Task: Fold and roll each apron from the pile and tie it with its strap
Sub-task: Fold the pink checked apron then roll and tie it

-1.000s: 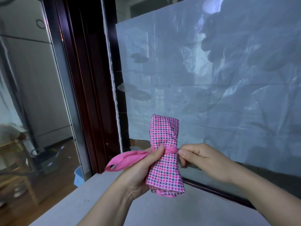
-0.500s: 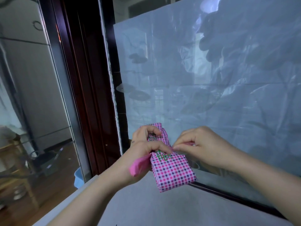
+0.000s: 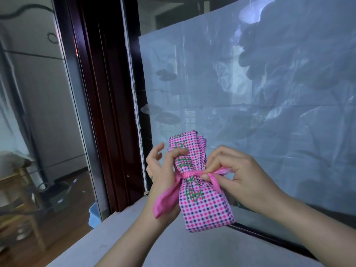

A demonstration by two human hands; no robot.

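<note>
Rolled apron held upright over the ledge, strap round its middle. My left hand grips its left side; right hand pinches the strap. Strap's far side hidden; green print unreadable.

The apron is soft, matt cloth, and its strap is ribbed woven cloth. The sheet behind is thin, crinkly, shiny plastic. The frame looks like dark glossy wood; the ledge is dull and grey.
</note>
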